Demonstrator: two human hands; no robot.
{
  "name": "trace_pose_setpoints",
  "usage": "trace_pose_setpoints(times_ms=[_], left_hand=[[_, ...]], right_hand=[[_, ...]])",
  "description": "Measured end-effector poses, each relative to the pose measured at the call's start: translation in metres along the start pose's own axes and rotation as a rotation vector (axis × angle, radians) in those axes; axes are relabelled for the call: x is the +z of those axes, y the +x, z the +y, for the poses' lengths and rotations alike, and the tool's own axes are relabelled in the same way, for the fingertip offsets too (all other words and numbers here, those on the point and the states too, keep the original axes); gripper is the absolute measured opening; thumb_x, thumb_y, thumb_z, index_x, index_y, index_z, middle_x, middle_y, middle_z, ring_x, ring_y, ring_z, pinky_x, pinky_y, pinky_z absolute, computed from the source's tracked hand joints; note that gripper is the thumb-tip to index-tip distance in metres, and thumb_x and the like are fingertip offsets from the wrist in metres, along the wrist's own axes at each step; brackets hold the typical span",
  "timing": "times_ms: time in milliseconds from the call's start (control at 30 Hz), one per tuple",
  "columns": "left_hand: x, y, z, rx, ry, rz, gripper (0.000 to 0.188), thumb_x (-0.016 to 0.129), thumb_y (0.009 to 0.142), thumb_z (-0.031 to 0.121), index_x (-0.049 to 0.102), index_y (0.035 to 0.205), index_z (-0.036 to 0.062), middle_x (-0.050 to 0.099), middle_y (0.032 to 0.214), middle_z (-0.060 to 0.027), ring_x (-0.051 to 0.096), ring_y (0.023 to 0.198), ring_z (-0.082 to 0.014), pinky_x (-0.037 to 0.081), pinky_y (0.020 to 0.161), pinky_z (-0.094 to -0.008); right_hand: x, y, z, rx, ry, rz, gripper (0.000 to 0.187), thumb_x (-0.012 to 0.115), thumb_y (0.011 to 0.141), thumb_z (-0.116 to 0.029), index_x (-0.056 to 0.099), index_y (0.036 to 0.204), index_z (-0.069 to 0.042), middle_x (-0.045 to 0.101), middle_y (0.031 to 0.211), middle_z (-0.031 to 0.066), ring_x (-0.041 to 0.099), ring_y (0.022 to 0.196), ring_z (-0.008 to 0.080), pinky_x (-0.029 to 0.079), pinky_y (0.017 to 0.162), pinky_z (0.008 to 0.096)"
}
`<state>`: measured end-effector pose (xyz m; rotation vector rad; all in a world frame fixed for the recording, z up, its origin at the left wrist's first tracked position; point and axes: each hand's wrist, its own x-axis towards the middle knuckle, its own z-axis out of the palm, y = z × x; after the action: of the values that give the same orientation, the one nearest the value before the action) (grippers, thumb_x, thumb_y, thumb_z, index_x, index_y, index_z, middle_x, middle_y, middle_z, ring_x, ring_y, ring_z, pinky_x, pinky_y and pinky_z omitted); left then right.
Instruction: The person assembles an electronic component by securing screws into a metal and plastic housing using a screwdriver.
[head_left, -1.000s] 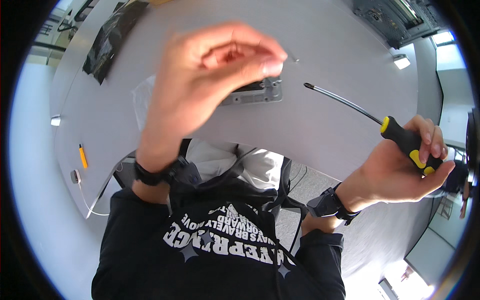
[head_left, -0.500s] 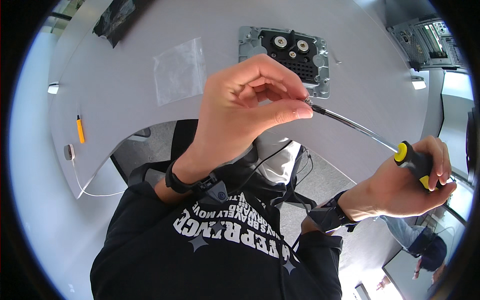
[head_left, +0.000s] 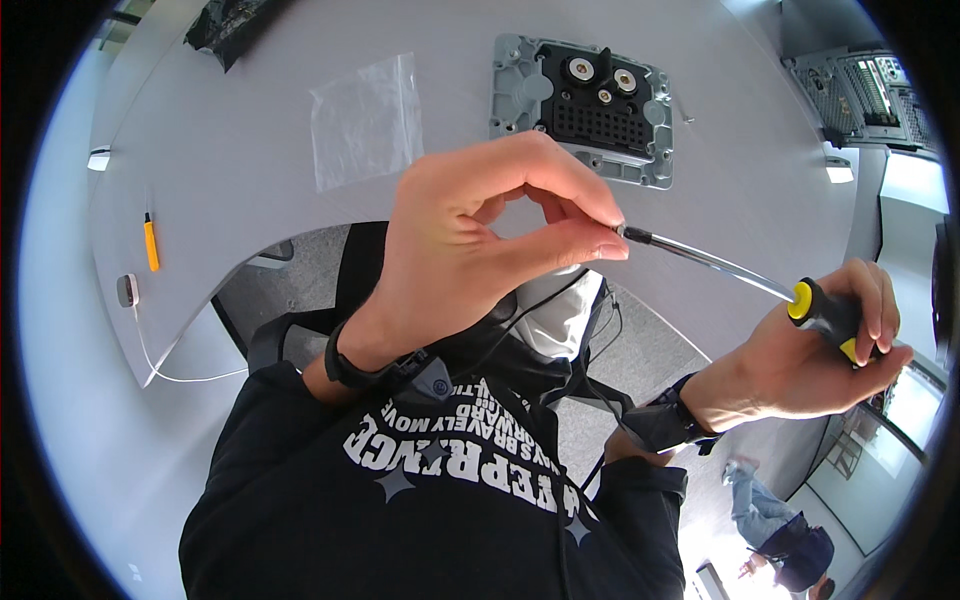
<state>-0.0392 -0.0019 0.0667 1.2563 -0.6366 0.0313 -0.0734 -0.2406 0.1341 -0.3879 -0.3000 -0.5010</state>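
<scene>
My right hand (head_left: 800,355) is wrapped round the black and yellow handle of a screwdriver (head_left: 715,263). Its long shiny shaft slants up and left to my left hand (head_left: 450,240). There, my thumb and forefinger pinch a small metal screw (head_left: 621,231) against the dark tip; the fingers hide most of it. Beyond my left hand lies a grey metal housing (head_left: 508,85) on the table. A black panel (head_left: 600,125) with a grid of holes and two large round metal discs is set into it.
A clear plastic bag (head_left: 366,125) lies left of the housing, a small screw (head_left: 688,120) right of it. An orange-handled tool (head_left: 151,245) and a small corded device (head_left: 128,291) are far left. Black plastic (head_left: 225,32) and an open computer case (head_left: 855,95) stand farther off. Another person (head_left: 790,545) is lower right.
The view has shifted, so the housing appears farther up and right of my left hand. My fingertips now cover more of the screw. Both grips stay the same.
</scene>
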Motion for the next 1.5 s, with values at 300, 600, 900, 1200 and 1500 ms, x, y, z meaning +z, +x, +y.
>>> trace_pose_setpoints(times_ms=[300,600,900,1200,1500], left_hand=[[0.005,-0.002,0.004,-0.037,0.066,0.051,0.026,0.069,0.071,-0.020,0.064,0.091,-0.0049,0.066,0.088,-0.0147,0.068,0.083,-0.0221,0.056,0.069,-0.0271],[0.006,-0.004,0.006,-0.136,0.071,0.085,0.024,0.070,0.074,-0.017,0.065,0.095,-0.0050,0.067,0.090,-0.0128,0.067,0.083,-0.0183,0.055,0.075,-0.0267],[0.005,-0.002,0.003,-0.115,0.085,0.053,0.025,0.072,0.076,-0.013,0.066,0.098,-0.0042,0.068,0.095,-0.0132,0.068,0.084,-0.0175,0.056,0.076,-0.0266],[0.003,-0.001,0.001,-0.146,0.093,0.062,0.023,0.071,0.077,-0.013,0.065,0.098,-0.0034,0.067,0.094,-0.0124,0.069,0.086,-0.0174,0.058,0.078,-0.0260],[0.001,0.000,-0.005,-0.162,0.073,0.063,0.025,0.071,0.078,-0.011,0.065,0.100,-0.0031,0.068,0.097,-0.0137,0.070,0.087,-0.0188,0.058,0.078,-0.0268]], right_hand=[[-0.001,-0.001,-0.006,0.086,-0.058,-0.175,0.025,0.070,0.085,-0.021,0.050,0.072,-0.012,0.055,0.077,0.0045,0.056,0.067,0.0134,0.050,0.076,0.0263],[-0.006,0.004,-0.001,0.020,-0.062,-0.160,0.027,0.071,0.081,-0.020,0.047,0.068,-0.014,0.056,0.076,0.0046,0.056,0.068,0.0123,0.049,0.077,0.0247],[-0.008,0.008,-0.006,-0.039,-0.008,-0.110,0.028,0.067,0.079,-0.011,0.044,0.062,-0.011,0.051,0.071,0.0073,0.057,0.071,0.0149,0.049,0.075,0.0277],[-0.010,0.009,-0.005,-0.040,-0.052,-0.126,0.028,0.066,0.080,-0.012,0.043,0.064,-0.012,0.052,0.069,0.0069,0.059,0.070,0.0148,0.048,0.076,0.0276],[-0.012,0.012,0.000,-0.056,-0.083,-0.113,0.027,0.067,0.080,-0.012,0.044,0.065,-0.012,0.052,0.069,0.0064,0.059,0.070,0.0146,0.048,0.076,0.0274]])
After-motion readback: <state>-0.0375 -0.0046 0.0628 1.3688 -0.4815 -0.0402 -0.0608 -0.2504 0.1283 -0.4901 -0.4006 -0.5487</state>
